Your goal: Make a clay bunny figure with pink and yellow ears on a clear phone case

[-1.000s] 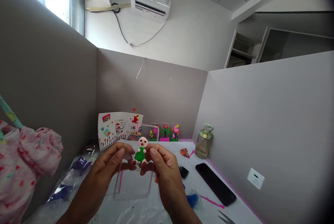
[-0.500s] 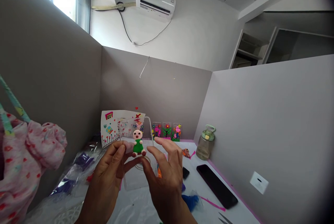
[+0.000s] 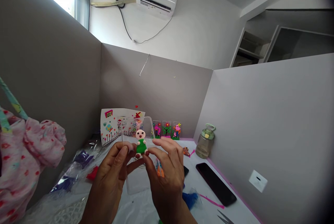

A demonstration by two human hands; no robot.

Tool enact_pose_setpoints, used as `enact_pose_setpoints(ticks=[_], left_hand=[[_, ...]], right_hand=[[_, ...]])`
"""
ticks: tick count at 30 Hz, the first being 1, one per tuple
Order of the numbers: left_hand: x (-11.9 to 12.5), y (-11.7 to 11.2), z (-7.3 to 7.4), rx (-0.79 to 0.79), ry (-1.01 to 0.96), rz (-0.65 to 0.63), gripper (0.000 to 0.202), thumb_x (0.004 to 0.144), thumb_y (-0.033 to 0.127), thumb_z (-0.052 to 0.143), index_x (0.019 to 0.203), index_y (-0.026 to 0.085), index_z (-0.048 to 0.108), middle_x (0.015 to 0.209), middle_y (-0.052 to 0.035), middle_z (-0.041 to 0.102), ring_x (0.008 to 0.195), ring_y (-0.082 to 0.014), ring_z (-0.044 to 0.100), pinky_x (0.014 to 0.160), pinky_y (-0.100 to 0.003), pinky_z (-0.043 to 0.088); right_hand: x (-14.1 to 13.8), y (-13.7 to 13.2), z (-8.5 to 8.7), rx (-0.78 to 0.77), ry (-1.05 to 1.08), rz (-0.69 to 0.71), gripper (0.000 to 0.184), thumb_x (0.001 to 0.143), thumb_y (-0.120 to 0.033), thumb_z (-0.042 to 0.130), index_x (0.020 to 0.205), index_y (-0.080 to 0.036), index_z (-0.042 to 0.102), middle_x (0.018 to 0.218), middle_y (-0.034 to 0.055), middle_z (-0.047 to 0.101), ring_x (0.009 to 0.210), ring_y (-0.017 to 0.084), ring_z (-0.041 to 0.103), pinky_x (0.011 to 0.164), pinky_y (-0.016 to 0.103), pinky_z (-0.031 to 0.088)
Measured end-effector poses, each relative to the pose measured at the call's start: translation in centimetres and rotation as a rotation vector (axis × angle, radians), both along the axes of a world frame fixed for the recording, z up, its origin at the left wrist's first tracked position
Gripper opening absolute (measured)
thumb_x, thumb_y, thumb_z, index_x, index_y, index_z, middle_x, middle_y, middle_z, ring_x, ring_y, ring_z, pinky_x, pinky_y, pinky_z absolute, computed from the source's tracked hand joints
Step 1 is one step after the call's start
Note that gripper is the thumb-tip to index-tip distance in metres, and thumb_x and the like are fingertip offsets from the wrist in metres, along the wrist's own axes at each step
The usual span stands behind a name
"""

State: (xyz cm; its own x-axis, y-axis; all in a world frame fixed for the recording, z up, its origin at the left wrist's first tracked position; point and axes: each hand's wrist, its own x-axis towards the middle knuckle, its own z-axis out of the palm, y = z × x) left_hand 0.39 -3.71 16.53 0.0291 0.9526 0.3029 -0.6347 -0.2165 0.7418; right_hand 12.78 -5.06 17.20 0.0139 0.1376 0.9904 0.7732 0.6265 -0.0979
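Observation:
My left hand (image 3: 111, 173) is closed on the left edge of a clear phone case (image 3: 139, 182), its thumb in front. On the see-through panel sits a small clay figure (image 3: 141, 145) with a pale pink head, a green body and dark red feet. A smaller pink rabbit (image 3: 138, 125) shows just above its head. My right hand (image 3: 168, 173) has its thumb and index finger closed about the figure's right-side foot, while the other fingers stay raised. Part of the case is hidden behind both hands.
Decorated panels (image 3: 167, 130) and a drawn sheet (image 3: 109, 126) stand at the back. A bottle (image 3: 206, 141), a black phone (image 3: 216, 184), scissors (image 3: 224, 217) and blue material (image 3: 190, 199) lie to the right. Plastic bags (image 3: 69, 178) lie left; grey partitions (image 3: 151, 78) enclose the table.
The clay figure has shifted slightly right and tilted with the case. My right thumb and index finger have closed in on its foot. My left hand keeps its hold.

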Motion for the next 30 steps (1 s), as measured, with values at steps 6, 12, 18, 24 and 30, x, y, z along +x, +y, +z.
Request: enact_pose_setpoints(ticks=[6,12,18,24,30], left_hand=[[-0.09,-0.25,0.23,-0.003,0.009,0.007,0.019,0.088,0.044,0.072,0.090,0.026,0.073,0.099,0.0011,0.069,0.099,-0.0160,0.063,0.087,-0.022,0.058],[-0.38,-0.10,0.25,-0.002,-0.014,0.008,0.017,0.088,0.043,0.073,0.088,0.026,0.073,0.099,0.0021,0.068,0.097,-0.0145,0.063,0.085,-0.020,0.058],[-0.50,-0.03,0.38,0.022,-0.014,0.014,0.016,0.089,0.042,0.071,0.089,0.025,0.073,0.100,0.0024,0.068,0.098,-0.0146,0.063,0.084,-0.019,0.058],[-0.44,-0.24,0.35,-0.010,-0.015,0.027,0.014,0.090,0.039,0.071,0.091,0.026,0.074,0.098,0.0022,0.069,0.099,-0.0149,0.063,0.088,-0.020,0.057],[-0.31,-0.26,0.36,-0.011,-0.005,0.032,0.015,0.088,0.040,0.073,0.089,0.025,0.074,0.097,0.0019,0.069,0.097,-0.0148,0.064,0.085,-0.019,0.058]], right_hand=[[-0.22,-0.09,-0.05,-0.007,0.013,0.025,0.015,0.091,-0.007,0.067,0.099,-0.018,0.061,0.107,0.0085,0.068,0.109,0.023,0.060,0.095,0.042,0.051],[-0.08,-0.22,0.02,-0.005,-0.041,0.005,0.021,0.091,-0.008,0.066,0.109,-0.018,0.064,0.110,0.0100,0.067,0.112,0.025,0.059,0.095,0.043,0.051],[0.10,-0.29,-0.06,-0.011,-0.063,0.005,0.024,0.091,-0.004,0.063,0.110,-0.018,0.065,0.112,0.0101,0.067,0.114,0.025,0.059,0.096,0.043,0.050],[0.05,-0.23,-0.18,-0.007,-0.051,0.025,0.022,0.091,-0.002,0.062,0.106,-0.018,0.064,0.110,0.0091,0.067,0.112,0.024,0.059,0.095,0.043,0.050],[-0.13,-0.40,-0.06,-0.020,-0.021,0.072,0.022,0.091,-0.002,0.062,0.106,-0.019,0.063,0.109,0.0082,0.067,0.109,0.022,0.059,0.096,0.041,0.050]])
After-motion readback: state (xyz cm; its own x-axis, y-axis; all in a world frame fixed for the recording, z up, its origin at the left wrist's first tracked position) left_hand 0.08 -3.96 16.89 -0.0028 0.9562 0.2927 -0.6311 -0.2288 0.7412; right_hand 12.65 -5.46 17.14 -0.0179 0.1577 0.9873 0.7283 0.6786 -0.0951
